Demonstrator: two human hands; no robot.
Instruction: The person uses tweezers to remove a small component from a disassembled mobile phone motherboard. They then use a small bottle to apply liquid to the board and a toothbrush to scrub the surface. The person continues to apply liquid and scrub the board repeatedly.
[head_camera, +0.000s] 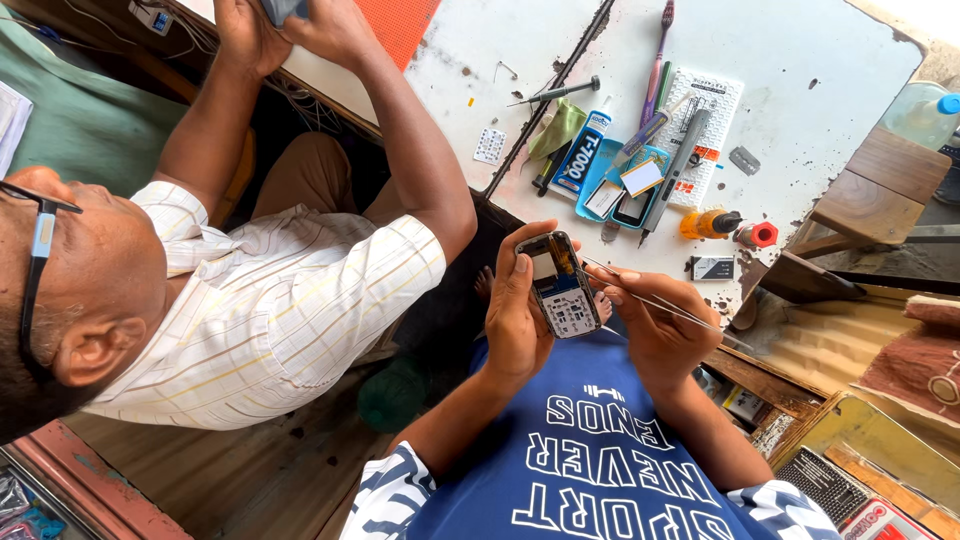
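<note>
The left hand (517, 318) gripped an opened phone (560, 285), its lower edge hidden by fingers, while the right hand (660, 325) pinched tweezers (640, 297) whose tips were indistinct.

left hand (515, 320) raised before chest, fingers curled in wrapping grip, thumb along near edge. right hand (655, 325) just beside it, fingertips pinched together, wrist bent inward, forearms bare.

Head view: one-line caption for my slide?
Left hand holds an opened phone; right hand works tweezers beside it.
</note>
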